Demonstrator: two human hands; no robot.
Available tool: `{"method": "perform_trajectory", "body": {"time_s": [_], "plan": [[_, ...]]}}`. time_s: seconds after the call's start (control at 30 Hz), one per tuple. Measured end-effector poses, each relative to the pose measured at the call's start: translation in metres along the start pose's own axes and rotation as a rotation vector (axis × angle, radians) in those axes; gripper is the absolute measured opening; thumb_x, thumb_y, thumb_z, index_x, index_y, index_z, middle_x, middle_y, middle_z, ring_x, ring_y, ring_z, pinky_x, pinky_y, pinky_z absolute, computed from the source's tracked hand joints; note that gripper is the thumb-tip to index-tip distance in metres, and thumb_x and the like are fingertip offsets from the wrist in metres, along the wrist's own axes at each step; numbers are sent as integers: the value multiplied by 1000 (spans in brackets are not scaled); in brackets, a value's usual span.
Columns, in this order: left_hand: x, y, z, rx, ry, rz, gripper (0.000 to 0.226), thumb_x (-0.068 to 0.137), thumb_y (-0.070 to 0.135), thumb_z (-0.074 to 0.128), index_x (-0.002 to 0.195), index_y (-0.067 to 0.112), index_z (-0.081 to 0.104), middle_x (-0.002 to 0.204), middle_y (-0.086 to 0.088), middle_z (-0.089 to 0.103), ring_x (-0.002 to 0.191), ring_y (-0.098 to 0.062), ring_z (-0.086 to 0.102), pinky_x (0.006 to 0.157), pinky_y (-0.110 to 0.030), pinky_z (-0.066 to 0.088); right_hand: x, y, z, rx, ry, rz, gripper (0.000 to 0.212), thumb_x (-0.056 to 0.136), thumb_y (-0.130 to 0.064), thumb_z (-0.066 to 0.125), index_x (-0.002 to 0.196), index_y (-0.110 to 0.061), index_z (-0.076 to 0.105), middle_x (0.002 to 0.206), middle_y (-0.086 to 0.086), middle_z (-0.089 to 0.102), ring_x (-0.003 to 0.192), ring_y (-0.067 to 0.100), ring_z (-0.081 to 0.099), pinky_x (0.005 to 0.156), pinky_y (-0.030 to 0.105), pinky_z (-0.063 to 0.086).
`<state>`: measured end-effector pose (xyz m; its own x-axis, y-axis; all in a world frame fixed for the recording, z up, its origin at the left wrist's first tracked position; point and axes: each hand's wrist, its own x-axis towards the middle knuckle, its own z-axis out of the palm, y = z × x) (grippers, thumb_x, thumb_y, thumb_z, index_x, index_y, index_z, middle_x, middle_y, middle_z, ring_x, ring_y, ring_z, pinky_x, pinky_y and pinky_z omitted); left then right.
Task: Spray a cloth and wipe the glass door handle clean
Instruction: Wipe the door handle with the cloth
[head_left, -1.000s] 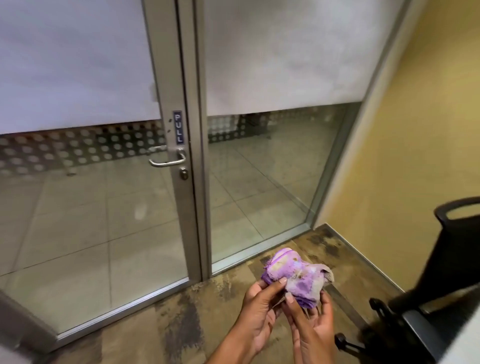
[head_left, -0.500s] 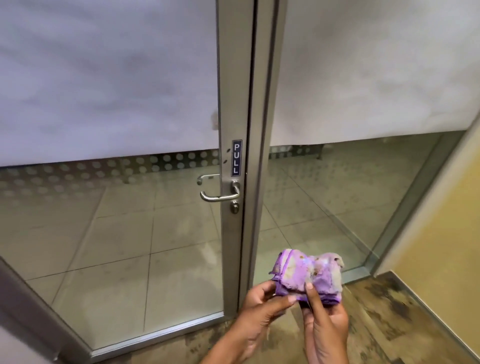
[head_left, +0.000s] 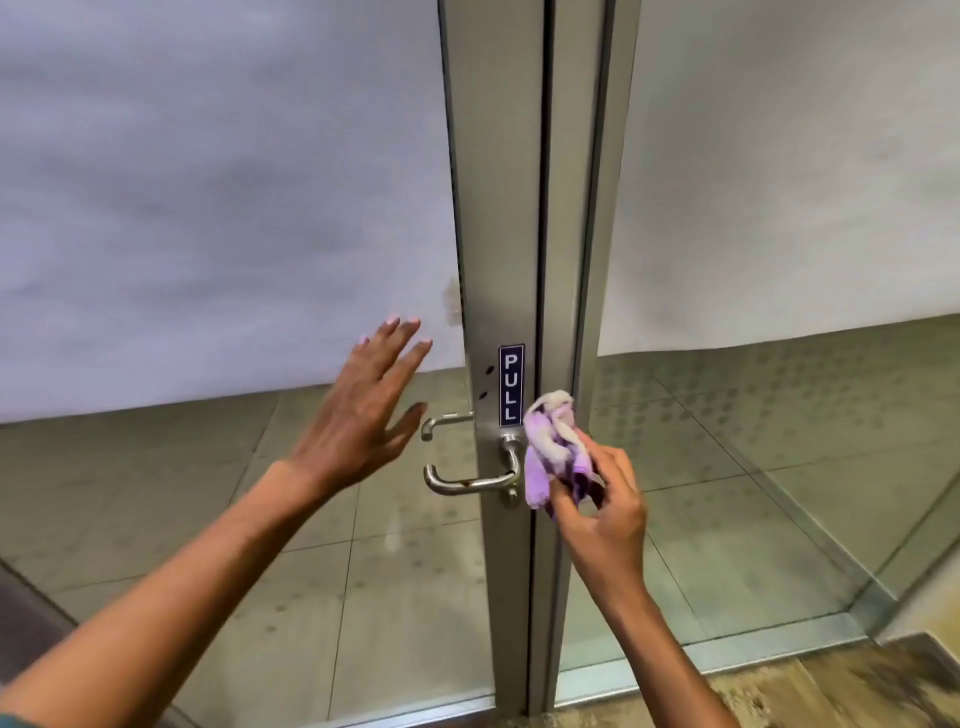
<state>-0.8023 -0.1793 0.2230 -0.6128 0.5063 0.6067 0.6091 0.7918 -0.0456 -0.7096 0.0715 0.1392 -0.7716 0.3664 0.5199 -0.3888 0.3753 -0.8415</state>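
A silver lever door handle sticks out leftward from the metal frame of the glass door, below a blue PULL label. My right hand grips a bunched purple and white cloth, held against the handle's pivot end on the frame. My left hand is raised with fingers spread, flat toward the glass just left of the handle; whether it touches the glass is unclear. A second handle shows through the glass on the far side.
The door glass is frosted on top and clear below, showing a tiled floor beyond. A fixed glass panel stands to the right. Brown patterned carpet lies at the lower right.
I have come closer to the door. My left hand let go of the cloth and rose toward the glass. My right hand carried the cloth up to the handle.
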Motion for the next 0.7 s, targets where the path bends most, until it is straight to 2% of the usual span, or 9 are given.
{"method": "perform_trajectory", "body": {"time_s": [0.07, 0.2, 0.37, 0.47, 0.57, 0.7], "plan": [[20, -14, -7, 70, 36, 48, 70, 96, 26, 56, 156, 10, 25, 167, -10, 13, 156, -25, 7, 127, -53, 17, 19, 0, 18, -83, -21, -83, 57, 76, -6, 76, 130, -17, 59, 101, 0, 57, 84, 16, 63, 71, 21, 54], [51, -40, -15, 170, 142, 96, 65, 99, 20, 53, 156, 8, 24, 167, -14, 13, 156, -30, 7, 128, -50, 12, 54, -3, 55, -227, -28, -198, 59, 77, -10, 73, 133, -14, 56, 103, 5, 56, 85, 20, 60, 71, 32, 56], [72, -68, -11, 215, 230, 171, 66, 98, 21, 51, 155, 5, 21, 164, -22, 16, 155, -34, 6, 127, -52, 10, 82, -7, 88, -374, 37, -278, 60, 72, -12, 79, 129, -13, 59, 102, 10, 57, 89, 23, 57, 74, 20, 45], [77, -81, -3, 237, 280, 220, 65, 100, 22, 47, 155, 4, 19, 163, -24, 19, 155, -30, 3, 126, -51, 9, 90, -3, 103, -408, 53, -276, 63, 69, -10, 80, 129, -14, 60, 106, 10, 55, 95, 22, 55, 78, 22, 46], [79, -85, 4, 232, 342, 271, 63, 99, 22, 50, 152, 1, 23, 160, -26, 25, 154, -32, 9, 125, -53, 13, 94, 6, 110, -426, 81, -288, 59, 68, -7, 80, 124, -13, 62, 119, 11, 56, 108, 23, 56, 85, 27, 52], [79, -90, 8, 225, 408, 340, 62, 98, 22, 53, 149, -1, 27, 155, -28, 33, 153, -33, 15, 125, -52, 18, 91, 16, 113, -492, 98, -319, 52, 70, -4, 78, 119, -12, 66, 122, 10, 59, 108, 22, 56, 88, 20, 44]]}}
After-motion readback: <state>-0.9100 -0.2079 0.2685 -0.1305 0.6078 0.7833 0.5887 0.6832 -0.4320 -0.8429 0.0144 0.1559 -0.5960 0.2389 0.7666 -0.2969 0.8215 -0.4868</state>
